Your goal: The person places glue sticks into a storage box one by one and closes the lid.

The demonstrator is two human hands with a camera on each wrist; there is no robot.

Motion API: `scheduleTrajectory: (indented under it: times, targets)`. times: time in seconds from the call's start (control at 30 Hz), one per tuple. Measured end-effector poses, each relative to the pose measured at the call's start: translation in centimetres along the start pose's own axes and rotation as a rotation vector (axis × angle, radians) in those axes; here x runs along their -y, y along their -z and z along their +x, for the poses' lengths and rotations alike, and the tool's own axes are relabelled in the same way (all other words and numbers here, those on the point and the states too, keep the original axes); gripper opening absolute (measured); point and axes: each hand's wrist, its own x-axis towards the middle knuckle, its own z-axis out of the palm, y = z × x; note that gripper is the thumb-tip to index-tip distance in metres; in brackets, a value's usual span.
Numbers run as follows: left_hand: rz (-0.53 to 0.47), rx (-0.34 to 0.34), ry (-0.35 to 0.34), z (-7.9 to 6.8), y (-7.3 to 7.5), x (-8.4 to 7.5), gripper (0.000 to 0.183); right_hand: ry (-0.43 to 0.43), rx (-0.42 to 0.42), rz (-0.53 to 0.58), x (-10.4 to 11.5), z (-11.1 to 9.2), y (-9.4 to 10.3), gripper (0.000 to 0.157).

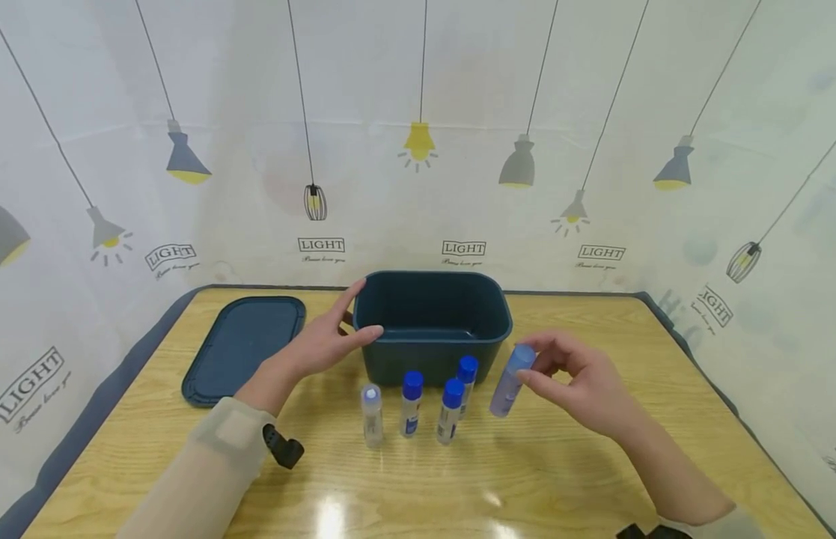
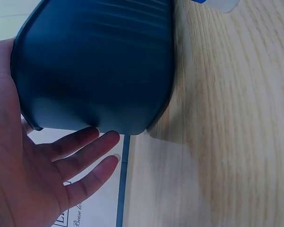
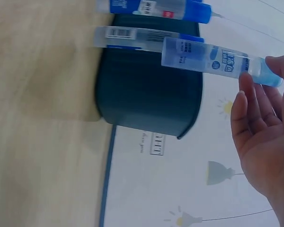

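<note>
With its thumb over the rim and other fingers along the outside wall, my left hand holds the left end of a dark blue storage bin. Its fingertips meet the outer wall in the left wrist view. My right hand pinches the light blue cap of a bluish, see-through glue bottle, tilted, at the bin's front right corner. The bottle's printed label faces the right wrist camera. Several more bottles stand upright before the bin: three blue-capped, including a front one, and a clear-capped one.
A dark blue lid lies flat on the wooden table, left of the bin. Behind the table's far edge hangs a white cloth printed with lamps, which also runs along both sides.
</note>
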Motion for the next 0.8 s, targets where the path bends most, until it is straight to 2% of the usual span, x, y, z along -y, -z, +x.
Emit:
scheduleTrajectory:
  times: [0.2,0.33,0.47,0.67,0.8]
  targets:
    - [-0.002,-0.003,-0.001,0.1,-0.1,0.1,0.098,0.078,-0.123,0.053,1.5,1.7,1.3,0.037]
    - [-0.008,-0.001,-0.005,0.1,-0.1,0.2,0.097,0.094,-0.169,0.134,2.4,3.2,2.0,0.036]
    - [-0.007,-0.002,-0.008,0.1,-0.2,0.3,0.097,0.062,-0.193,0.158,3.2,4.8,2.4,0.032]
    - [-0.003,-0.008,-0.005,0.2,-0.2,0.2,0.097,-0.007,-0.193,0.100,4.0,7.4,2.1,0.029]
    - [-0.002,-0.004,-0.010,0.2,-0.3,0.2,0.098,-0.002,-0.195,0.125,3.9,9.2,1.5,0.030]
